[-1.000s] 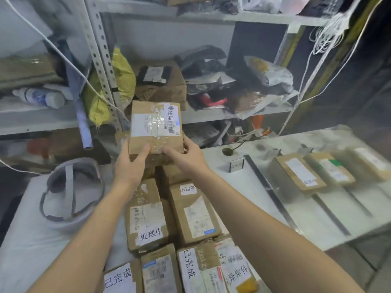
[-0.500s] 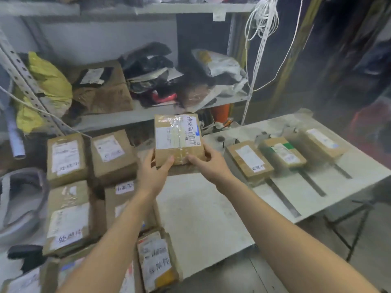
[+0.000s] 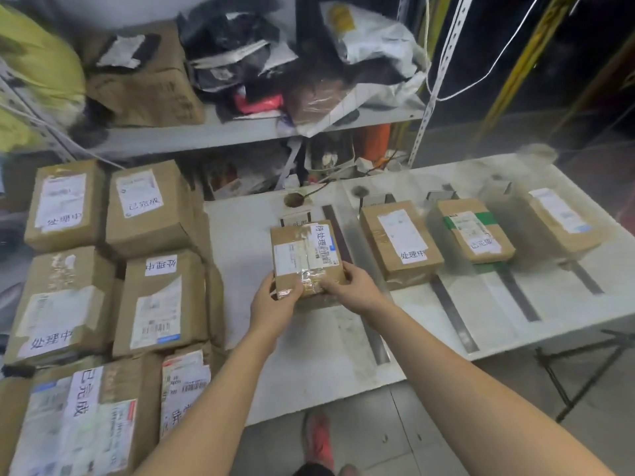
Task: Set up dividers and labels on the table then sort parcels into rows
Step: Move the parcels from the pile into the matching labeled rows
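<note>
The long white table point(image 3: 302, 355) is striped into rows by dark flat metal dividers point(image 3: 376, 338). The taped brown cardboard parcel point(image 3: 304, 255) sits low in the leftmost row (below the small white label card point(image 3: 296, 221), presumably its match). The left hand point(image 3: 275, 300) and right hand point(image 3: 354, 286) each pinch a near corner, thumbs on top.

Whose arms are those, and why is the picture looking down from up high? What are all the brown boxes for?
Those are a person's own arms. The camera sits on their head, so you see what they see. Their left hand and right hand hold one brown parcel at a white table. Dark strips split the table into rows. Other parcels lie in the rows to the right. A pile of parcels waits on the left for sorting.
</note>
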Motion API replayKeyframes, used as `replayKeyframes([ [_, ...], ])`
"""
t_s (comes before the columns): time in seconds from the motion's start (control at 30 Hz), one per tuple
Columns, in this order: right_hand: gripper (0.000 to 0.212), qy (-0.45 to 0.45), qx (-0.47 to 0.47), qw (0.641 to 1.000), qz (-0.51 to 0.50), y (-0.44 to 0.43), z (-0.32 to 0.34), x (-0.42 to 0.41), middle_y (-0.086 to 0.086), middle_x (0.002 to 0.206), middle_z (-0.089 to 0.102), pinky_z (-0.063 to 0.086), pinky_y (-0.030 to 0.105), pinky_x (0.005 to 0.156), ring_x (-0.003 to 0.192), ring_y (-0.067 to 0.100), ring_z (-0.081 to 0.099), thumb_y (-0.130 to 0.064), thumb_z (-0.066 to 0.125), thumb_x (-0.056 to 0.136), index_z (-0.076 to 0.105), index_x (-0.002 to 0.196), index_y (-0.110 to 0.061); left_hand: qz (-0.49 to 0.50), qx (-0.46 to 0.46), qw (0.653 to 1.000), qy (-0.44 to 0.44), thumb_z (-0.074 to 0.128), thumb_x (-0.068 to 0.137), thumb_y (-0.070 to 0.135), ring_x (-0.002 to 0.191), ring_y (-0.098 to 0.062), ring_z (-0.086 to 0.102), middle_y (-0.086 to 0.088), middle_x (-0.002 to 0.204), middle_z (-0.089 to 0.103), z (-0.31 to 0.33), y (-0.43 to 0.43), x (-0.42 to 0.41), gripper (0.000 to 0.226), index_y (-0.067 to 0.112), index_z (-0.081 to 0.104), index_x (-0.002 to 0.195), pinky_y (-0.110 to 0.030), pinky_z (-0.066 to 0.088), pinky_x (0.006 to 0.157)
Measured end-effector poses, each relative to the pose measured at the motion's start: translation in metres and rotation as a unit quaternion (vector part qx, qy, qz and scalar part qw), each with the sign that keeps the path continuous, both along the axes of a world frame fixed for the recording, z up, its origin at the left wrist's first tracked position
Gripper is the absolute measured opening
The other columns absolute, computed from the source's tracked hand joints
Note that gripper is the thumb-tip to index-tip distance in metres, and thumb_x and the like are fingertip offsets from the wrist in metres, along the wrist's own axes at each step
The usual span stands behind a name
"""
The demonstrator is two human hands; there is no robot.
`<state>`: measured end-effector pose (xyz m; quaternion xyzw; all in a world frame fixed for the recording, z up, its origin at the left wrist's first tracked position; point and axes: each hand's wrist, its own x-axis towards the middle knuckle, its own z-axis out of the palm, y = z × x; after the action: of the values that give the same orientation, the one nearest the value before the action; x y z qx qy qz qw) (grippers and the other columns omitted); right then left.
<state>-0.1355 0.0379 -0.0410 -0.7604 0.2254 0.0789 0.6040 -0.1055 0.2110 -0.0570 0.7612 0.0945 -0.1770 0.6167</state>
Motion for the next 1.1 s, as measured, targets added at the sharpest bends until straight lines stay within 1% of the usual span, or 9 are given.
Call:
replayKeyframes([
  [0.1,0.037,0.034,-0.007,0.999,0.005,-0.003,-0.015,0.010,-0.004,0.111,0.071,0.053,0.022,0.083,0.098,0.011,0.068,-0.017,0.073,0.088,0.062,0.124,-0.016,0.000,-0.003,1.000,0.026,0.074,0.086,0.030,0.103,-0.006,0.064,0.016,0.115,0.068,-0.026,-0.005,0.006,0.045,0.040,0.056,0.126,-0.032,0.055,0.089],
  [0.3,0.041,0.075,-0.042,0.996,0.024,-0.011,-0.036,0.026,-0.005,0.116,0.067,0.051,0.029,0.095,0.107,0.014,0.065,-0.020,0.069,0.091,0.054,0.129,-0.021,-0.003,0.002,0.999,0.043,0.069,0.092,0.025,0.099,0.006,0.059,0.026,0.107,0.064,-0.048,-0.022,0.014,0.043,0.049,0.049,0.121,-0.016,0.047,0.073],
  [0.43,0.042,0.098,-0.062,0.993,0.023,-0.015,-0.041,0.038,-0.005,0.111,0.064,0.050,0.027,0.090,0.105,0.016,0.062,-0.021,0.070,0.090,0.051,0.128,-0.024,-0.015,0.024,0.999,0.036,0.065,0.094,0.032,0.104,0.003,0.058,0.022,0.117,0.062,-0.054,-0.031,0.022,0.046,0.049,0.045,0.131,-0.015,0.043,0.075],
  [0.53,0.035,0.098,-0.111,0.989,0.013,-0.018,-0.038,0.043,-0.005,0.107,0.066,0.051,0.028,0.084,0.100,0.017,0.064,-0.024,0.071,0.087,0.058,0.119,-0.018,-0.026,0.062,0.997,0.031,0.065,0.093,0.040,0.118,-0.011,0.057,0.014,0.131,0.060,-0.053,-0.034,0.025,0.055,0.042,0.040,0.142,-0.022,0.046,0.087],
  [0.6,0.032,0.083,-0.143,0.986,0.026,-0.017,-0.031,0.043,-0.007,0.106,0.067,0.049,0.026,0.079,0.098,0.016,0.063,-0.021,0.069,0.088,0.061,0.118,-0.014,-0.023,0.100,0.994,0.036,0.062,0.092,0.048,0.132,-0.018,0.048,0.006,0.149,0.047,-0.043,-0.034,0.027,0.075,0.032,0.025,0.155,-0.031,0.043,0.104],
  [0.73,0.049,0.004,-0.201,0.976,0.086,-0.017,-0.005,0.045,0.002,0.128,0.062,0.049,0.028,0.086,0.118,0.023,0.060,-0.005,0.063,0.088,0.054,0.135,-0.015,-0.013,0.192,0.980,-0.041,0.054,0.098,0.044,0.146,-0.023,0.030,-0.003,0.162,0.027,-0.002,-0.026,0.040,0.074,0.021,0.017,0.158,-0.039,0.029,0.118],
  [0.83,0.066,-0.044,-0.255,0.952,0.164,-0.015,0.026,0.048,0.004,0.150,0.047,0.039,0.035,0.109,0.137,0.024,0.044,-0.019,0.066,0.089,0.040,0.149,-0.012,-0.037,0.299,0.947,-0.114,0.058,0.097,0.037,0.145,-0.024,0.032,-0.003,0.159,0.031,0.045,-0.006,0.043,0.072,0.019,0.023,0.157,-0.036,0.030,0.114],
  [0.93,0.063,-0.097,-0.296,0.921,0.233,-0.005,0.056,0.056,0.005,0.148,0.048,0.041,0.037,0.104,0.135,0.025,0.044,-0.024,0.061,0.092,0.037,0.149,-0.014,-0.038,0.465,0.872,-0.147,0.063,0.090,0.035,0.130,-0.028,0.045,-0.006,0.144,0.048,0.091,0.021,0.038,0.071,0.022,0.031,0.152,-0.041,0.045,0.100],
  [1.1,0.064,-0.185,-0.366,0.863,0.295,0.029,0.103,0.069,0.007,0.150,0.043,0.035,0.039,0.108,0.137,0.028,0.040,-0.027,0.055,0.095,0.030,0.153,-0.015,-0.005,0.587,0.794,-0.159,0.062,0.088,0.037,0.120,-0.026,0.052,-0.002,0.134,0.055,0.146,0.074,0.020,0.061,0.026,0.041,0.144,-0.038,0.045,0.091],
])
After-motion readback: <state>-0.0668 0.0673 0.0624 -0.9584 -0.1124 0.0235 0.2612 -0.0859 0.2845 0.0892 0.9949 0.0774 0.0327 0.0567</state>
